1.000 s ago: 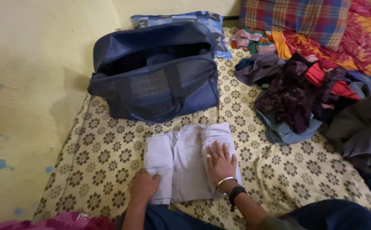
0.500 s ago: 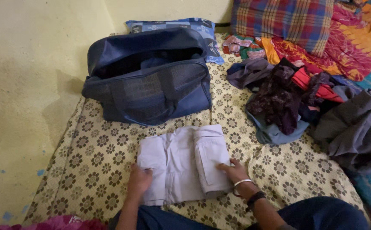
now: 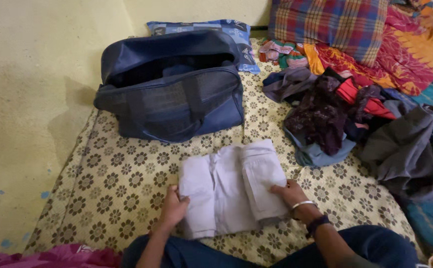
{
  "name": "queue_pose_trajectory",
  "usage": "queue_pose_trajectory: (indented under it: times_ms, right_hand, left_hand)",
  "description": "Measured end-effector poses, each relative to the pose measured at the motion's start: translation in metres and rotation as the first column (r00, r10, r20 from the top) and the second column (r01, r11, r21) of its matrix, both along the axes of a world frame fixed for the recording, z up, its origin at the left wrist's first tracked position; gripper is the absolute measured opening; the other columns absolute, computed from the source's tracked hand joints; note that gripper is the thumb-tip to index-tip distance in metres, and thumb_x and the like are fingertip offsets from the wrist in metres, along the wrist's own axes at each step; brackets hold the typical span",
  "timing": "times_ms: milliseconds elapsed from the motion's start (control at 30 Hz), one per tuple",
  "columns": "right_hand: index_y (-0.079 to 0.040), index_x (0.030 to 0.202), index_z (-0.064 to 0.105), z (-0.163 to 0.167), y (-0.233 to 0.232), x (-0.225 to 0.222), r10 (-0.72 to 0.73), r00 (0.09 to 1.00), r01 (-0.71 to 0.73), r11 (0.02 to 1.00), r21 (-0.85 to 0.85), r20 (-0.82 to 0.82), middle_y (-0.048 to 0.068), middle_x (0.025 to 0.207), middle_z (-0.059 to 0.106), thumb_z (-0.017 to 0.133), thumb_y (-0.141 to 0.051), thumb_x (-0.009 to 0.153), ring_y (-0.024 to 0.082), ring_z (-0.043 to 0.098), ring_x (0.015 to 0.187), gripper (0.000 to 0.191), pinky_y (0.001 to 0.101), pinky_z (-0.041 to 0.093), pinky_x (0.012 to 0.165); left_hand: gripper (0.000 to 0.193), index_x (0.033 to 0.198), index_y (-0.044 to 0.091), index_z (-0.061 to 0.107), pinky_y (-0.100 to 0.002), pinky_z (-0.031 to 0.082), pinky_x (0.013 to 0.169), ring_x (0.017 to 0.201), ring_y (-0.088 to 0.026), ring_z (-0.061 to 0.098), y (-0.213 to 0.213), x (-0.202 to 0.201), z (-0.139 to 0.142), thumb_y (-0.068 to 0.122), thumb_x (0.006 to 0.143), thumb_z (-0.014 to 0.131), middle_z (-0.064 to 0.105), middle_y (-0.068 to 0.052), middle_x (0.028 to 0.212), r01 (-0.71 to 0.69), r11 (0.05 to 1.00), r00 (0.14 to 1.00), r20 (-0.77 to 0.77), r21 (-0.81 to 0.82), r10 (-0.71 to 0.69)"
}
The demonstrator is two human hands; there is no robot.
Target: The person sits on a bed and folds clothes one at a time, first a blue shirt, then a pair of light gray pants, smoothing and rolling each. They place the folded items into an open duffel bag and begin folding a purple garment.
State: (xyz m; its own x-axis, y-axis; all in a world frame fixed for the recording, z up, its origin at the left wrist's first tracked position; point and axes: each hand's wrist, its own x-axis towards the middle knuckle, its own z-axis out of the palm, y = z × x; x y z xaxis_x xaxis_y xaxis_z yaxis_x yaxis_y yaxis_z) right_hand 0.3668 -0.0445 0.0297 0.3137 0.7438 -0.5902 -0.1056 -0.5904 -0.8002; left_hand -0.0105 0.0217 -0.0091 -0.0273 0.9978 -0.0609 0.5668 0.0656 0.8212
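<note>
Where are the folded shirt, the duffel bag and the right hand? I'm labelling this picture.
folded shirt [image 3: 226,191]: head view, middle panel.
duffel bag [image 3: 177,106]: head view, front mesh side.
right hand [image 3: 290,192]: head view, back of hand.
</note>
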Motion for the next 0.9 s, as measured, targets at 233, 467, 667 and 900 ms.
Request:
queue_pose_trajectory:
  times_ms: [233, 467, 667, 900]
  right_hand:
    - [0.005, 0.129, 0.059, -0.027, -0.006, 0.000, 0.027, 0.935, -0.045, 0.998, 0.041, 0.354, 0.024, 0.109, 0.075, 0.083, -0.025, 0.073, 0.033, 0.078, 0.086, 0.067, 0.0415, 0.064, 0.080]
    - [0.004, 0.130, 0.056, -0.028, -0.004, 0.000, 0.036, 0.938, -0.054, 0.998, 0.043, 0.345, 0.023, 0.109, 0.074, 0.083, -0.027, 0.071, 0.034, 0.078, 0.085, 0.072, 0.0419, 0.064, 0.079]
    - [0.002, 0.136, 0.053, -0.015, -0.007, -0.006, 0.085, 0.923, -0.059, 0.995, -0.082, 0.374, 0.026, 0.112, 0.075, 0.082, -0.031, 0.076, 0.035, 0.078, 0.087, 0.073, 0.0430, 0.064, 0.081]
    - [0.006, 0.133, 0.049, -0.024, -0.006, -0.018, 0.182, 0.948, -0.163, 0.982, -0.094, 0.262, 0.028, 0.112, 0.073, 0.085, -0.032, 0.073, 0.036, 0.078, 0.090, 0.079, 0.0421, 0.065, 0.084]
  left_hand:
    - [0.057, 0.120, -0.006, 0.059, -0.043, 0.058, 0.088, 0.099, -0.038, 0.074, 0.004, 0.001, -0.006, 0.023, 0.075, 0.077, 0.075, -0.023, 0.106, 0.048, 0.998, 0.998, -0.034, -0.036, -0.050]
    - [0.049, 0.112, -0.003, 0.074, -0.040, 0.058, 0.086, 0.092, -0.029, 0.077, 0.001, 0.000, 0.003, 0.028, 0.074, 0.075, 0.080, -0.018, 0.101, 0.113, 0.945, 0.993, 0.074, -0.308, -0.095]
    - [0.060, 0.124, -0.004, 0.063, -0.040, 0.057, 0.087, 0.094, -0.030, 0.073, 0.002, 0.005, -0.002, 0.020, 0.071, 0.077, 0.076, -0.018, 0.105, 0.065, 0.982, 0.993, 0.110, -0.177, -0.046]
    - [0.047, 0.114, -0.005, 0.064, -0.047, 0.058, 0.084, 0.092, -0.040, 0.075, -0.002, 0.010, -0.001, 0.021, 0.076, 0.072, 0.076, -0.024, 0.097, -0.108, 0.993, 0.993, 0.044, 0.055, 0.106]
